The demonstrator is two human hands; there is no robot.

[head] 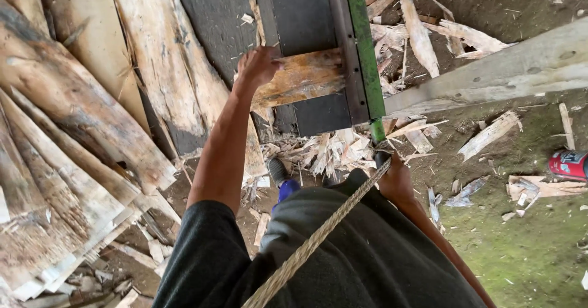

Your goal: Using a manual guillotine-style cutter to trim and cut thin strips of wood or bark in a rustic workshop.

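My left hand reaches forward and grips the near end of a short orange-brown wooden block. The block lies across a dark flat bed with a grey rail. Along that rail runs a green bar, ending in a black grip. My right hand, low by my hip, is closed around that black grip. A braided tan rope runs from that hand diagonally down across my dark shirt. Whether the fingers also hold the rope is hidden.
Rough slab planks are stacked on the left. Splinters and offcuts litter the dirt around my shoe. A long pale beam crosses the upper right. A red can lies on mossy ground at right.
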